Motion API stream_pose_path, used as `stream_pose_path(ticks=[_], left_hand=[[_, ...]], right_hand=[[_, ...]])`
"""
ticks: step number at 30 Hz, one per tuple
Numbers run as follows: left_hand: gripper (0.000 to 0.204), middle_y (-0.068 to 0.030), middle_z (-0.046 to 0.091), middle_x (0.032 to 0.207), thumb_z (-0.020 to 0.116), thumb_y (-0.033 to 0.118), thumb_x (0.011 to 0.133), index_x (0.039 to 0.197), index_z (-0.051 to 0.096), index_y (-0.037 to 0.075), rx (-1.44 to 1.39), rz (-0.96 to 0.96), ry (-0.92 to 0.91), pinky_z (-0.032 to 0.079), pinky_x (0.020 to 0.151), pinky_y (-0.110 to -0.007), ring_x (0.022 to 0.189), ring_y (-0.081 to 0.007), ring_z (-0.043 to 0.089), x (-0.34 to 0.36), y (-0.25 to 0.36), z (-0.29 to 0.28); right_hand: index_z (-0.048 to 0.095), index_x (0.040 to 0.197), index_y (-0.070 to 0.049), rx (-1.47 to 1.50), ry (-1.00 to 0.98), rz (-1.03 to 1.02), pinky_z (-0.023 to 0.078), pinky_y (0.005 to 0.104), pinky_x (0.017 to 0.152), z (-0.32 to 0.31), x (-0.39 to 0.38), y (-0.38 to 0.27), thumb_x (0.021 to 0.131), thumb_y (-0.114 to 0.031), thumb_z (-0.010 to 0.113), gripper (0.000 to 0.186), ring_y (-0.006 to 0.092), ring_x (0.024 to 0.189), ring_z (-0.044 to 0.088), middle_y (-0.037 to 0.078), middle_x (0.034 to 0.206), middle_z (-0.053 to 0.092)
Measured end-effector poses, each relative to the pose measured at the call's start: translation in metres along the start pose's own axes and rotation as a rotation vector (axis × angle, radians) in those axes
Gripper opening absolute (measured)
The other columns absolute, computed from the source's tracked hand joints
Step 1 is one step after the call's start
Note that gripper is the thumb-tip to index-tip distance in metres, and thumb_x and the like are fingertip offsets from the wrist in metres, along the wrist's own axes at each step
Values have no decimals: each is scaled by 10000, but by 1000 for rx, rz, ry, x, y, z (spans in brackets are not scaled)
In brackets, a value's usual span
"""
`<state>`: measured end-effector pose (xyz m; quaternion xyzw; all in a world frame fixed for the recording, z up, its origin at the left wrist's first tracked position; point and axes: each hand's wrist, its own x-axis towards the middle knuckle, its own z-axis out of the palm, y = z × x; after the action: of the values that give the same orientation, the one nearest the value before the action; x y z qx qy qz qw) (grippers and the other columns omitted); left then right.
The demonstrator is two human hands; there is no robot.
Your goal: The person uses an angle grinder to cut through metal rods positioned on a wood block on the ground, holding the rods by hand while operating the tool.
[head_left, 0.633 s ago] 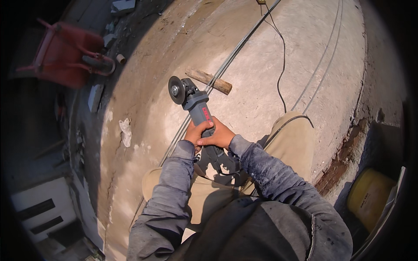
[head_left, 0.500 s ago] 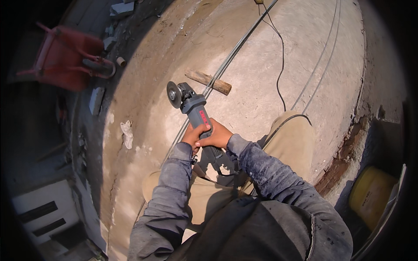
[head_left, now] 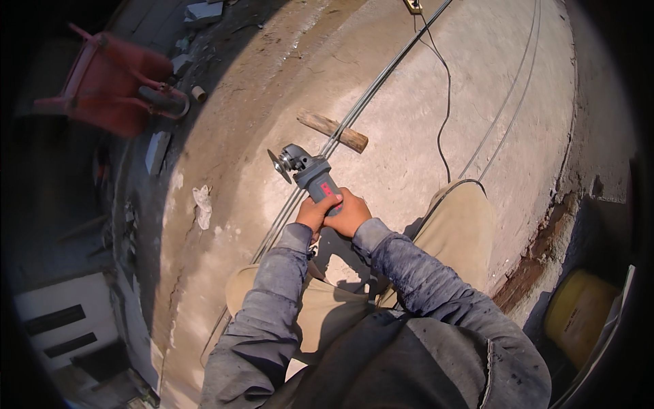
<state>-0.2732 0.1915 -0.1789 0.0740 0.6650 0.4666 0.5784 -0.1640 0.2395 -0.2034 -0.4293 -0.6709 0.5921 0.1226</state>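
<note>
One angle grinder (head_left: 320, 183) is held in front of me, above the pale concrete ground (head_left: 402, 163) and between my two knees and one wooden block (head_left: 353, 140). Both hands grip its grey body: my left hand (head_left: 313, 215) closes around the left side, and my right hand (head_left: 352, 214) closes around the right side. The hands press together; most of the fingers are hidden. One disc (head_left: 277, 163) is fitted at the head, tilted nearly edge-on, facing left. I cannot tell whether it is turning.

One bundle of thin rods (head_left: 281, 221) crosses the block and passes beneath the grinder; the exact rod count is unclear. Two further thin lines (head_left: 520, 102) lie to the right. One black cord (head_left: 447, 75) runs down to my right knee (head_left: 455, 225).

Surroundings: one red wheelbarrow (head_left: 116, 82) with one visible wheel, upper left; one white scrap (head_left: 202, 206), left; one yellow container (head_left: 579, 313), lower right.
</note>
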Motion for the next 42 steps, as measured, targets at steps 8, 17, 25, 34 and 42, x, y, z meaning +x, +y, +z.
stream_pose_path(ticks=[8, 17, 25, 34, 42], left_hand=[[351, -87, 602, 874, 685, 220, 747, 985, 549, 1, 72, 38, 90, 484, 641, -283, 742, -168, 596, 12, -13, 8], [420, -110, 633, 869, 728, 309, 694, 916, 626, -34, 318, -10, 155, 465, 695, -256, 761, -154, 594, 5, -1, 25], [459, -107, 641, 859, 697, 381, 716, 928, 632, -21, 530, 124, 129, 464, 694, -252, 769, -144, 596, 29, -37, 14], [581, -163, 643, 816, 621, 549, 688, 899, 641, 8, 785, 197, 236, 468, 724, -328, 791, -264, 623, 20, -23, 20], [887, -265, 323, 1281, 672, 180, 666, 1343, 139, -30, 808, 522, 116, 447, 867, -366, 1088, -341, 484, -14, -45, 36]], right_hand=[[478, 936, 2, -223, 52, 35, 468, 421, 714, -9, 3, -1, 603, -165, 638, 406, 372, 807, 585, 212, 848, 591], [398, 1126, -8, -84, 98, 125, 456, 429, 742, -10, 4, 7, 662, -183, 599, 535, 390, 856, 574, 245, 900, 584], [387, 1185, -53, -11, 102, 205, 453, 419, 760, 4, 16, 39, 726, -173, 545, 500, 389, 877, 575, 253, 899, 592], [496, 1032, -25, 154, 100, 76, 461, 370, 753, -2, 22, 33, 708, -189, 610, 381, 341, 872, 597, 213, 917, 607], [490, 930, -38, 687, 102, 104, 476, 288, 607, -26, 38, 33, 612, -87, 721, 396, 162, 694, 569, 56, 811, 563]])
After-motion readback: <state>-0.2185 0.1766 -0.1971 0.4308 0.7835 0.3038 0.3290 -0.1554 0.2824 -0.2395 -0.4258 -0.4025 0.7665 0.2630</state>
